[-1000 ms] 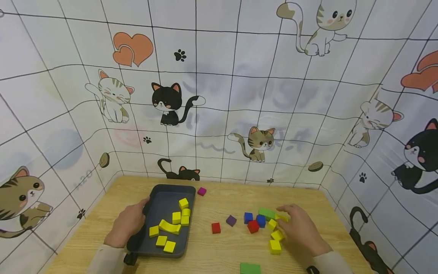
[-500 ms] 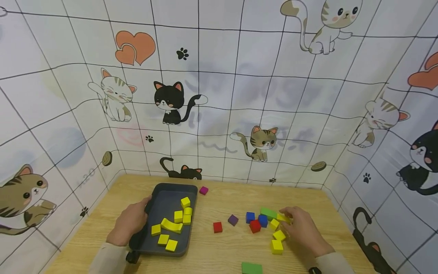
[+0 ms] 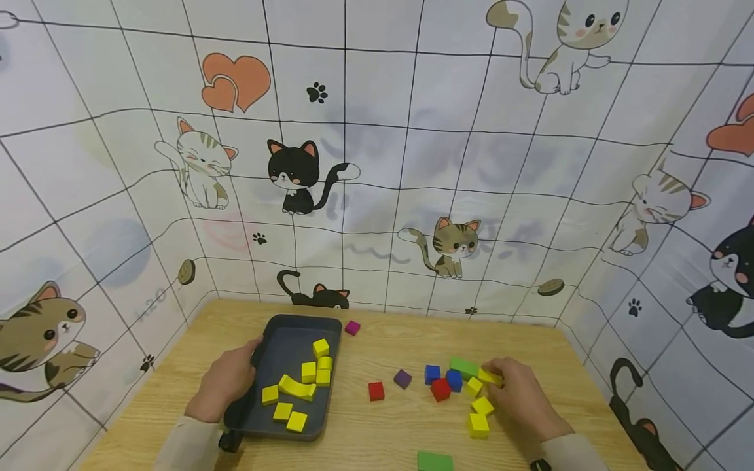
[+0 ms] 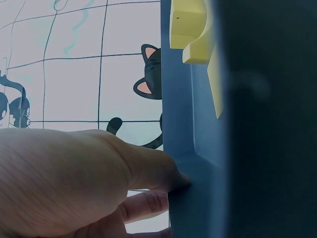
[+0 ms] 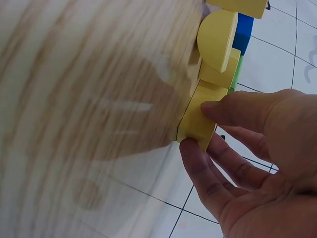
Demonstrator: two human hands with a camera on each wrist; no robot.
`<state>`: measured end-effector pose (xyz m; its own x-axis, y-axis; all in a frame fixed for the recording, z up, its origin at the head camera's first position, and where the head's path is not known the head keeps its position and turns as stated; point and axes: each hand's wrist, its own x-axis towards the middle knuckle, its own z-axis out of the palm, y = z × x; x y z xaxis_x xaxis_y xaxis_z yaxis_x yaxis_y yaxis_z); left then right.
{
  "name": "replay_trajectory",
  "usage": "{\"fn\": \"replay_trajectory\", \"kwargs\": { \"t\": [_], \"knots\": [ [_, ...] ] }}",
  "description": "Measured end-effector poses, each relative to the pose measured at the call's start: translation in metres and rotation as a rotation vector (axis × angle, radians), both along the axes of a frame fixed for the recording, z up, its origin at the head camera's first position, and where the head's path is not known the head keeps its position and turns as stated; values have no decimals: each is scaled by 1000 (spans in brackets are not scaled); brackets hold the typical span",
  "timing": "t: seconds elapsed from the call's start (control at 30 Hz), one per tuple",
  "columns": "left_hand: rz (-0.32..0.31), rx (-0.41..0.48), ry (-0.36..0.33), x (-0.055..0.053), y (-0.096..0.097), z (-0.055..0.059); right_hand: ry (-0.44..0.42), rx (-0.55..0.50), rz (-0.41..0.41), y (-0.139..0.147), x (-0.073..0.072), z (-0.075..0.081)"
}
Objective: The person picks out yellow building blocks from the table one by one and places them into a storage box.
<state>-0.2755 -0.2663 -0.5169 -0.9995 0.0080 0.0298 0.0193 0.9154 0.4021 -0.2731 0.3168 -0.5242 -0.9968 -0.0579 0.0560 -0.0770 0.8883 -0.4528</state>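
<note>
In the head view my left hand grips the left rim of a dark grey tray. The left wrist view shows its thumb over the rim and the other fingers outside. Several yellow blocks lie in the tray. On the right, my right hand pinches a yellow block at the table; its thumb lies on one face and a finger touches the end. A half-round yellow block stands close by. Part of the pinched block is hidden by the fingers.
Beside the right hand sit a green block, blue blocks, a red block and more yellow blocks. Between tray and cluster lie another red block and a purple block. A green block lies at the front.
The right hand's fingers have settled slightly lower onto the yellow block. The left hand and tray stay put; the head view has shifted a little.
</note>
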Motion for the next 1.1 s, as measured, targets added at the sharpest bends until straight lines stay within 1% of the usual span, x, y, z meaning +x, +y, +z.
{"fn": "replay_trajectory", "kwargs": {
  "t": [0.23,0.57,0.63,0.87,1.03,1.1],
  "knots": [
    [-6,10,6,0,1,-1,-8,14,-7,2,-2,-1],
    [-1,2,7,1,2,2,-44,-1,-43,6,-1,8],
    [-3,2,5,1,2,2,-41,-3,-48,5,-1,10],
    [0,3,-6,1,2,2,61,26,-27,-1,4,16],
    [2,5,-3,1,1,1,106,16,-18,-9,8,20],
    [1,5,-2,1,1,1,112,0,-11,-13,10,21]
  ]
}}
